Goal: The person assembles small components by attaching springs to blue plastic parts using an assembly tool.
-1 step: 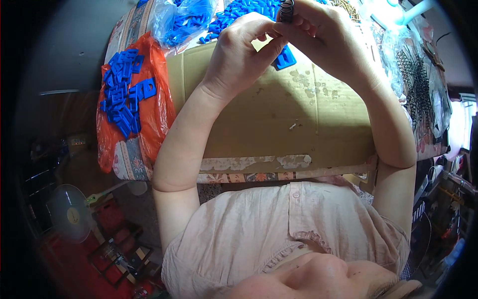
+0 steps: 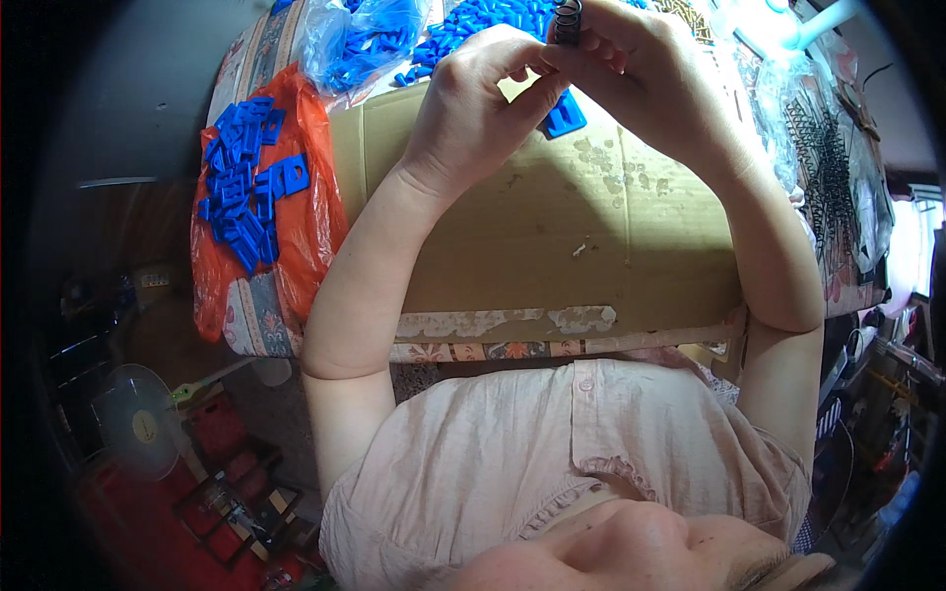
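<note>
Both hands meet over the far edge of the cardboard, thumbs close together. My left hand [image 2: 478,108] is closed in a pinch; its fingertips are partly hidden, so what they grip does not show. Closed beside it, my right hand [image 2: 660,89] has a dark metal coil spring [image 2: 568,22] at its fingers, sticking up above the thumbs. Just below the fingertips shows a blue plastic piece [image 2: 565,116] with a slot in it; whether it is held or lies on the cardboard, I cannot tell.
A flattened cardboard sheet [image 2: 532,256] covers the table's middle. At left, an orange plastic bag [image 2: 313,197] bears several blue slotted pieces [image 2: 236,187]. Small blue parts [image 2: 473,34] are heaped at the back, beside a clear bag [image 2: 340,44]. Dark springs [image 2: 833,148] lie at right.
</note>
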A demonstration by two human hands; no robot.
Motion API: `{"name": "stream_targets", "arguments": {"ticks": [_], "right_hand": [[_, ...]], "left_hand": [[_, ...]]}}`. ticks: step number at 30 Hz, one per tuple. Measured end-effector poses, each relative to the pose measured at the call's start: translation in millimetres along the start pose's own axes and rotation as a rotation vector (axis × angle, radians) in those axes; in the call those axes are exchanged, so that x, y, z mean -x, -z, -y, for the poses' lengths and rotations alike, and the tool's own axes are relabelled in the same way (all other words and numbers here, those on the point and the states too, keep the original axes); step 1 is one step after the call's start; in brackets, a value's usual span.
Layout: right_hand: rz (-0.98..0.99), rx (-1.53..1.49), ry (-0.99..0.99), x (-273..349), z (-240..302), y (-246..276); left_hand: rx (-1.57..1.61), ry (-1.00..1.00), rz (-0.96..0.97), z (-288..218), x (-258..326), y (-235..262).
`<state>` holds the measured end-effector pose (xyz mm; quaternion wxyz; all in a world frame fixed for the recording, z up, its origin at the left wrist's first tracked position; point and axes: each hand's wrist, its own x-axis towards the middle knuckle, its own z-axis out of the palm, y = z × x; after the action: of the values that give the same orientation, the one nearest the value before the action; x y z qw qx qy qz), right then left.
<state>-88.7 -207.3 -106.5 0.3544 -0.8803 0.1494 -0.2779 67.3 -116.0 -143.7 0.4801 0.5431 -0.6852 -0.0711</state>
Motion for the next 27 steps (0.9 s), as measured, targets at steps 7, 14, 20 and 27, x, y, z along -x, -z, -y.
{"name": "stream_targets", "arguments": {"ticks": [7, 14, 20, 27], "right_hand": [[-0.004, -0.075, -0.035, 2, 4, 2], [-0.068, 0.104, 0.037, 12, 16, 20], [-0.39, 0.264, 0.069, 63, -7, 81], [-0.225, 0.371, -0.3, 84, -59, 70]], "left_hand": [[0.02, -0.031, -0.02, -3, -1, 0], [0.075, -0.071, -0.071, -2, -4, -4], [0.101, 0.027, -0.107, -2, -2, 6], [0.189, 0.11, -0.134, -1, -1, 8]]}}
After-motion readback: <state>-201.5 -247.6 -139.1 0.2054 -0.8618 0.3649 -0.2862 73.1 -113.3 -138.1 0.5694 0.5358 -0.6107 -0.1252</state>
